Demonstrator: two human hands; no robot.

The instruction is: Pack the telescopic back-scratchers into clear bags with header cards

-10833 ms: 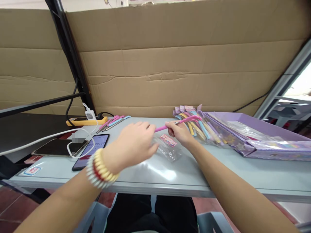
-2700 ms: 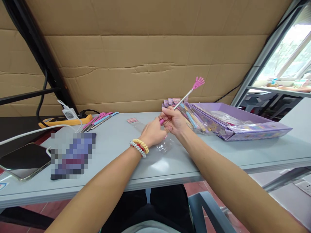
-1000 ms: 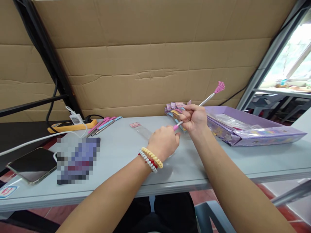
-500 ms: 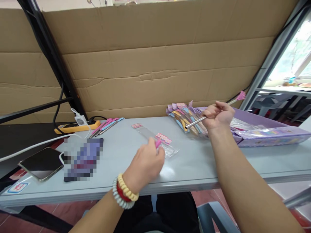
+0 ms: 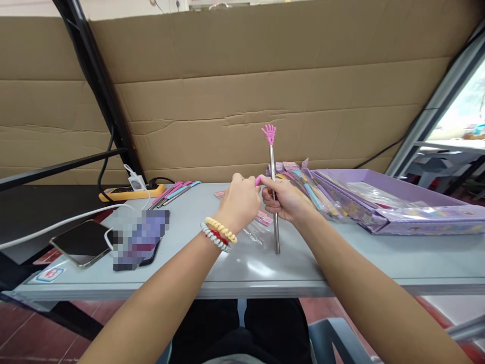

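My right hand (image 5: 282,197) is closed around the silver rod of a back scratcher (image 5: 276,230), held upright with its pink hand-shaped head on top. My left hand (image 5: 241,199) pinches a small pink piece (image 5: 258,180), mostly hidden by the fingers. The right thumb and forefinger reach to that pink piece too, so both hands meet over the table. Beneath them lie clear plastic sleeves with pink header cards (image 5: 264,218), partly covered by my left hand. Just right of my right hand is a pile of bagged back scratchers (image 5: 311,192) in several colours.
A purple box (image 5: 428,226) with clear plastic packs stands at the right. At left are loose pink and blue back scratchers (image 5: 172,194), a yellow power strip (image 5: 129,193), a phone (image 5: 81,243) and a blurred dark item (image 5: 142,240). Cardboard (image 5: 265,91) closes off the back.
My right hand has moved left from the box side, turning the back scratcher from slanted to upright. My left hand has risen with the pink piece to meet it.
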